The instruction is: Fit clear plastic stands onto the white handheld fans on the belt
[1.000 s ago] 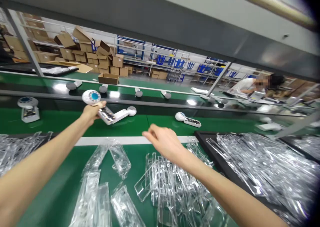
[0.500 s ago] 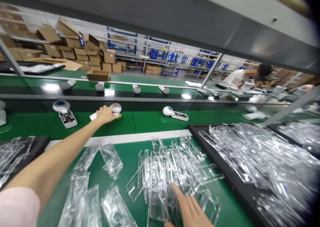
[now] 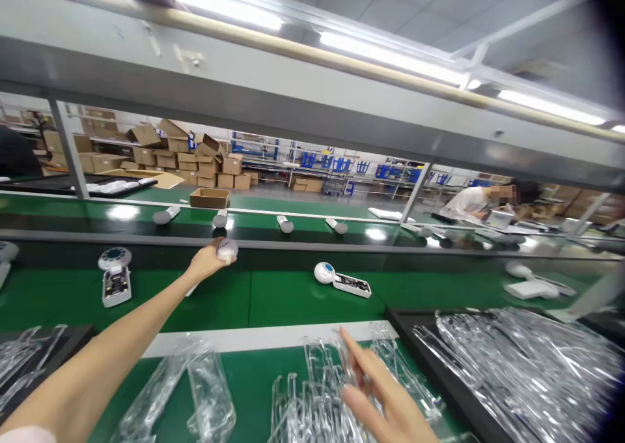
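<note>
My left hand (image 3: 207, 263) reaches out over the green conveyor belt, its fingers closed round a white device with a round head (image 3: 227, 250). Most of that device's body is hidden behind the hand and wrist. My right hand (image 3: 388, 391) is over a pile of clear plastic frame-like pieces (image 3: 312, 397), thumb and fingers apart. Nothing shows between them. Right of the left hand lies another white device (image 3: 351, 285) with its circuit board exposed. A similar opened device (image 3: 116, 285) rests on the left.
Clear plastic bags (image 3: 209, 391) lie on the near worktop. Black trays of clear pieces stand at the right (image 3: 532, 365) and left (image 3: 29, 358). A metal post (image 3: 417, 192) and overhead beam (image 3: 293, 98) frame the line. A co-worker (image 3: 469, 202) sits across at the right.
The view has tilted up, showing ceiling lights. My right hand has moved forward over the clear pieces. My left hand has closed round the white device, whose round head looks tipped up.
</note>
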Motion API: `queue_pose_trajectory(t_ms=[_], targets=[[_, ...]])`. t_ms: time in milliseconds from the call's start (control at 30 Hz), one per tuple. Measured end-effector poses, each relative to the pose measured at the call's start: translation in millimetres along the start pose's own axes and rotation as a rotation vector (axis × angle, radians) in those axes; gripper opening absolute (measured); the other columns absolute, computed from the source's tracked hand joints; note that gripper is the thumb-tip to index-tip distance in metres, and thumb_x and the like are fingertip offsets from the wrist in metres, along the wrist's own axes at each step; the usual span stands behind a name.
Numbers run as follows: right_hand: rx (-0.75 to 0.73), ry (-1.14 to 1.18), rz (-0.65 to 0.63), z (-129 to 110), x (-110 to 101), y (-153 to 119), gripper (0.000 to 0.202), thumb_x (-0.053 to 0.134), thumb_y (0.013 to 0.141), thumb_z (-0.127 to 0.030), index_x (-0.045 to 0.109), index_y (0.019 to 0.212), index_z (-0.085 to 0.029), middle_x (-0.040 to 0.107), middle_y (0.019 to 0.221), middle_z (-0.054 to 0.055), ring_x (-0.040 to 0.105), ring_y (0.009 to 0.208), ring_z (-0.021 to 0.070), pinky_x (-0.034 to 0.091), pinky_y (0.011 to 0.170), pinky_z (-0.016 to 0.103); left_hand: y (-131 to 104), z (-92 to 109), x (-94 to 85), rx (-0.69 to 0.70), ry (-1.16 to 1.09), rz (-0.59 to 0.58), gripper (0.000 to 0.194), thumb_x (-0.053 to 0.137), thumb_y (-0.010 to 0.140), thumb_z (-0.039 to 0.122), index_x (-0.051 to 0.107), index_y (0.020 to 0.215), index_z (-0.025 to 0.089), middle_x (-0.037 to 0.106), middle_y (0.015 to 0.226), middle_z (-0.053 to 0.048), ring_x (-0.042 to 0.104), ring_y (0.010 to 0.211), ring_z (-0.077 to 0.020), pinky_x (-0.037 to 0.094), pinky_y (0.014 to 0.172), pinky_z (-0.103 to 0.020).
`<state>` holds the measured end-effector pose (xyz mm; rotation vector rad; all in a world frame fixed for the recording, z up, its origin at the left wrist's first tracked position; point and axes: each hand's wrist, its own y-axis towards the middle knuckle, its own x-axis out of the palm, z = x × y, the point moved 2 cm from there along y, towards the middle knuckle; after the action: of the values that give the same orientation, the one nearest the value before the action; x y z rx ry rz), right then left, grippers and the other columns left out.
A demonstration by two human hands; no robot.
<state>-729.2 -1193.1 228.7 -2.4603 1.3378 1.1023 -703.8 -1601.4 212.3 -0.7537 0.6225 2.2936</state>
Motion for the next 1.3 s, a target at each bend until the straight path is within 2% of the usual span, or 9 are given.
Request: queue_pose_trajectory(t_ms=[133,233,333,500,700,933,1100,1200,1300], targets=[[-0.033,0.177,-0.169,-52.3,13.1,54.4,0.056,0.048,0.085,-0.041,0.044,0.138,-0.021,0.057,0.104,0.007,0.056,0.09,0.0199,0.048,0.083,0.034,-27.0,52.6,-15.6,0.05,-0.684,-0.093,0.059,0.057,0.074,0.056,0.051,0.119,0.017,0.065,0.106,-0.01,0.063,0.094,-0.0242,0.05,0.083,-0.035],[-0.191,0.093,-0.099,-80.6,32.5,79.3,0.056,0.046,0.087,-0.039,0.043,0.139,-0.016,0.053,0.103,0.009,0.05,0.099,0.0233,0.043,0.093,0.04,-61.6,96.8,-13.6,-0.03,-1.32,-0.204,0.049,0.073,0.065,0.041,0.061,0.104,0.015,0.068,0.094,-0.009,0.064,0.087,-0.0239,0.053,0.08,-0.038],[-0.273,-0.03,-0.02,-94.2,50.1,84.7,0.058,0.046,0.088,-0.035,0.039,0.141,-0.014,0.049,0.107,0.012,0.046,0.105,0.0264,0.041,0.094,0.043,-91.3,128.3,-6.5,-0.081,-1.511,-0.256,0.041,0.076,0.064,0.035,0.064,0.098,0.015,0.069,0.091,-0.009,0.065,0.086,-0.0239,0.054,0.078,-0.037],[-0.242,-0.109,0.079,-97.1,58.9,72.2,0.058,0.043,0.091,-0.033,0.03,0.146,-0.019,0.047,0.112,0.013,0.045,0.107,0.0281,0.044,0.09,0.044,-112.8,149.3,2.3,-0.126,-1.536,-0.321,0.04,0.079,0.06,0.034,0.068,0.091,0.011,0.07,0.085,-0.009,0.065,0.082,-0.0217,0.054,0.077,-0.031],[-0.179,-0.008,-0.154,-90.7,51.1,61.7,0.066,0.037,0.094,-0.036,0.004,0.151,-0.028,0.054,0.111,0.011,0.057,0.095,0.0257,0.047,0.084,0.042,-114.7,157.4,-8.4,-0.002,-1.51,-0.191,0.044,0.078,0.062,0.039,0.067,0.096,0.014,0.07,0.09,-0.007,0.064,0.084,-0.0206,0.054,0.077,-0.03],[-0.315,-0.07,-0.054,-96.4,18.6,78.3,0.061,0.056,0.087,-0.03,0.034,0.144,-0.03,0.052,0.104,0.008,0.054,0.097,0.0249,0.042,0.088,0.041,-121.3,158.5,-7.0,-0.086,-1.128,-0.263,0.042,0.08,0.059,0.044,0.065,0.087,0.015,0.065,0.084,-0.005,0.061,0.07,-0.0169,0.053,0.056,-0.027],[-0.112,0.462,0.22,-89.3,12.6,104.2,0.04,0.037,0.093,-0.045,0.065,0.094,-0.016,0.061,0.08,0.003,0.056,0.078,0.0157,0.042,0.073,0.027,-139.3,172.9,-1.3,0.122,-1.042,0.082,0.038,0.077,0.064,0.04,0.067,0.09,0.015,0.064,0.098,-0.007,0.06,0.088,-0.0199,0.054,0.076,-0.033],[-0.156,0.555,0.38,-92.6,7.7,109.8,0.05,0.032,0.094,-0.041,0.057,0.058,-0.017,0.052,0.057,-0.001,0.051,0.061,0.0127,0.039,0.063,0.025,-155.0,186.7,0.3,0.273,-1.002,0.137,0.034,0.076,0.067,0.036,0.067,0.094,0.018,0.065,0.099,-0.005,0.06,0.093,-0.0193,0.049,0.089,-0.036],[-0.307,0.533,0.479,-101.4,-1.0,107.7,0.047,0.034,0.094,-0.036,0.051,0.053,-0.019,0.049,0.053,-0.003,0.048,0.056,0.0102,0.037,0.062,0.024,-166.6,198.3,-0.6,0.293,-1.079,0.133,0.025,0.073,0.071,0.033,0.067,0.092,0.021,0.065,0.1,-0.003,0.061,0.093,-0.0176,0.048,0.09,-0.034]])
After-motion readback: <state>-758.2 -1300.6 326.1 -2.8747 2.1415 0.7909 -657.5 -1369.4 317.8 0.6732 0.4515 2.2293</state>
